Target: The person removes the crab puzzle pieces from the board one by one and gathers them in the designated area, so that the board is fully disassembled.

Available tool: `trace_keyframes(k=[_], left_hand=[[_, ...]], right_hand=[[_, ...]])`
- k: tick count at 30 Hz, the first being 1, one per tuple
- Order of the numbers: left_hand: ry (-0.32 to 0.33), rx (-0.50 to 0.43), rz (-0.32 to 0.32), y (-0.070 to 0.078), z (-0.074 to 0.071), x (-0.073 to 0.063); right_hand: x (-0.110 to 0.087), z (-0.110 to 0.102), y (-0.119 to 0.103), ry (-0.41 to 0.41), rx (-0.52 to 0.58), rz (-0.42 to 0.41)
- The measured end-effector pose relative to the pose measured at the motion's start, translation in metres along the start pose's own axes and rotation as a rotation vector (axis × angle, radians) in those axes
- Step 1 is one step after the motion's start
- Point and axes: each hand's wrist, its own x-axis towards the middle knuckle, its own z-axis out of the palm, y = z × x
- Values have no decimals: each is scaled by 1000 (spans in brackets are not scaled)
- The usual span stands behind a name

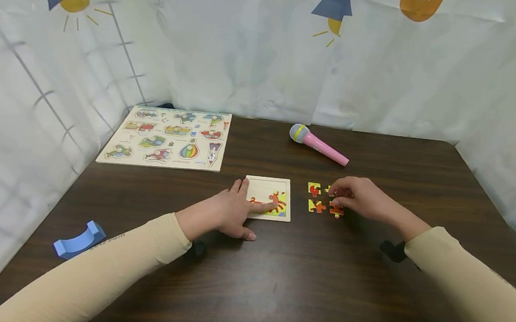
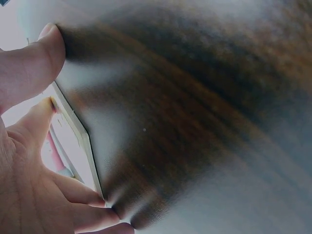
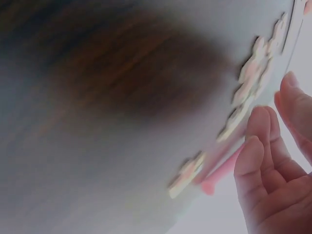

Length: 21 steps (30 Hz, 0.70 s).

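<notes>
A small square wooden puzzle tray (image 1: 267,181) lies mid-table, with joined red and yellow pieces (image 1: 278,203) in its lower right. My left hand (image 1: 231,210) rests at its left side, fingers spread; the index finger reaches across onto the pieces, and other fingertips touch the tray's left edge. Right of the tray lie several loose jigsaw pieces (image 1: 316,206). My right hand (image 1: 366,197) hovers over the right-hand ones with bent fingers, partly hiding them. In the right wrist view, thumb and fingers stand apart with nothing between them, above the loose pieces (image 3: 251,68).
A pink toy microphone (image 1: 324,148) lies behind the loose pieces. At the back left is a large peg puzzle board (image 1: 180,162) with vehicle shapes. A blue arch-shaped block (image 1: 79,242) sits by the left forearm. A white patterned curtain (image 1: 257,55) hangs behind the table (image 1: 284,284).
</notes>
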Motion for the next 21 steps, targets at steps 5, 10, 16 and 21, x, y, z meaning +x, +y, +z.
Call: trace_keyframes(k=[5,10,16,21], left_hand=[[2,-2,2,-2,1,-1],[2,-7,4,-2,1,-2],[0,-4,6,-1,1,-1],[4,0,14,-1,0,-1]], right_hand=[[19,9,-23,-15,-12,-74],[42,23,-50,-33,-55,-166],[61,34,-72,-78,-94,-218],[67,36,-78,-111,-108,-210]])
